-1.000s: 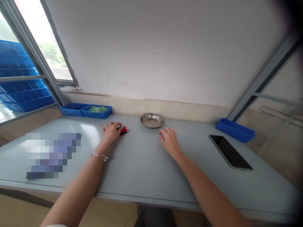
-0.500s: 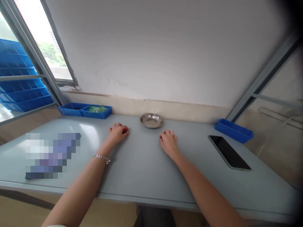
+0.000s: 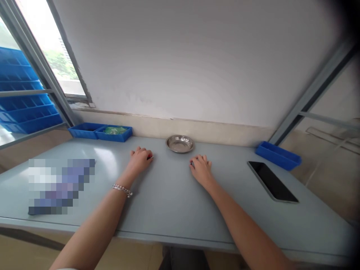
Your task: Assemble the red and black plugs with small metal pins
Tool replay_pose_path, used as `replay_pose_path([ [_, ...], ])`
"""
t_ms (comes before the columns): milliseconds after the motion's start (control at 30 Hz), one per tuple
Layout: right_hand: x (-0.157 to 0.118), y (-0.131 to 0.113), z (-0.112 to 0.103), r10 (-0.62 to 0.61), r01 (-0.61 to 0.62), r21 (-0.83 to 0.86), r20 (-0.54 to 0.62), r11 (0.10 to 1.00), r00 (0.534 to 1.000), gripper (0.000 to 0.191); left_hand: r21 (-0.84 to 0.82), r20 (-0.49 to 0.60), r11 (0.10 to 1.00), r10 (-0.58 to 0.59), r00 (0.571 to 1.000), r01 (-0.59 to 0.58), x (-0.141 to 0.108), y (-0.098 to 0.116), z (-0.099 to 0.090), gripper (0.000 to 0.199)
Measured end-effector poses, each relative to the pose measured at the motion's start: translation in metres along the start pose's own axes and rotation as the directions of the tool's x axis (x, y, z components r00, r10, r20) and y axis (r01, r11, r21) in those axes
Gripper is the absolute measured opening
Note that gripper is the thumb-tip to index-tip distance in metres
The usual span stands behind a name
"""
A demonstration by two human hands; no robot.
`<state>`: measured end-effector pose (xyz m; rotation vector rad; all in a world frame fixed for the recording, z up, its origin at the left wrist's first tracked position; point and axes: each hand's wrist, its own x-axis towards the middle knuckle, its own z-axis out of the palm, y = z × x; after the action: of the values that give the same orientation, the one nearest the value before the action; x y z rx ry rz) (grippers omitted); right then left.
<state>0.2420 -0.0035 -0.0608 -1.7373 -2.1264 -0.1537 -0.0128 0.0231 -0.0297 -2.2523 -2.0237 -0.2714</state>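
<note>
Nearest the viewer, the grey-blue table runs across the foreground; above its front edge a beaded bracelet circles the left wrist. To the right a dark-screened phone lies flat, well apart from either hand. The right hand rests palm-down with fingers curled; whether it encloses anything cannot be told. The left hand is closed over a red-and-dark object, which lies at the tabletop beneath thumb and forefinger, a small pale tip projecting toward the table's middle. Most of the object is hidden; judged by the visible part, it is probably light and stiff, little prone to crushing, and best held by the red portion, clear of the pale tip, which may be hard or pointed. Beyond and between the hands stands a shallow metal dish, apart from both. Farther back, a green-filled blue tray sits near the wall.
</note>
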Motion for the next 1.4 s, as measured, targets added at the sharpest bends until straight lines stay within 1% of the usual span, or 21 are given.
replay_pose_path([
  [200,-0.001,0.003,-0.002,0.014,-0.014,0.017,-0.015,1.0,1.0,0.014,0.061,0.026,0.998,-0.003,1.0,0.002,0.0,0.003,-0.002,0.018],
  [400,-0.001,0.005,-0.002,0.03,-0.03,0.018,0.001,0.999,1.0,0.013,0.109,0.053,0.994,-0.023,0.998,0.017,-0.002,0.009,-0.005,0.024],
  [533,-0.001,0.005,-0.002,0.027,-0.027,0.016,0.005,0.999,1.0,0.014,0.12,0.062,0.993,-0.009,0.998,0.002,-0.003,0.011,-0.007,0.022],
  [667,-0.001,0.003,-0.005,0.039,-0.038,0.047,-0.023,0.998,0.999,0.015,0.076,-0.003,0.996,0.048,0.999,-0.047,-0.005,0.016,-0.011,0.023],
  [767,-0.001,-0.002,-0.012,0.031,-0.019,0.143,-0.081,0.99,0.996,0.019,-0.027,-0.09,0.992,0.123,0.988,-0.125,-0.008,0.027,-0.016,0.025],
  [833,0.0,-0.008,-0.017,0.014,0.014,0.248,-0.113,0.969,0.993,0.023,-0.132,-0.15,0.966,0.202,0.968,-0.222,-0.012,0.038,-0.018,0.024],
  [933,-0.002,-0.017,-0.023,-0.037,0.079,0.41,-0.11,0.908,0.993,0.029,-0.302,-0.226,0.858,0.36,0.905,-0.416,-0.02,0.056,-0.018,0.022],
  [1000,-0.003,-0.02,-0.025,-0.099,0.125,0.493,-0.079,0.861,0.992,0.03,-0.387,-0.267,0.783,0.41,0.872,-0.487,-0.025,0.065,-0.018,0.02],
  [1100,-0.006,-0.023,-0.026,-0.178,0.168,0.578,-0.039,0.799,0.983,0.032,-0.45,-0.298,0.723,0.433,0.851,-0.525,-0.031,0.075,-0.019,0.02],
  [1167,-0.008,-0.025,-0.026,-0.187,0.161,0.62,-0.024,0.768,0.982,0.033,-0.466,-0.309,0.709,0.43,0.848,-0.529,-0.033,0.077,-0.02,0.02],
  [1300,-0.009,-0.027,-0.028,-0.134,0.075,0.695,0.03,0.715,0.99,0.034,-0.469,-0.32,0.701,0.433,0.843,-0.538,-0.033,0.077,-0.019,0.02],
  [1400,-0.008,-0.027,-0.029,-0.088,0.019,0.751,0.052,0.661,0.995,0.033,-0.441,-0.312,0.727,0.426,0.849,-0.527,-0.031,0.073,-0.015,0.023],
])
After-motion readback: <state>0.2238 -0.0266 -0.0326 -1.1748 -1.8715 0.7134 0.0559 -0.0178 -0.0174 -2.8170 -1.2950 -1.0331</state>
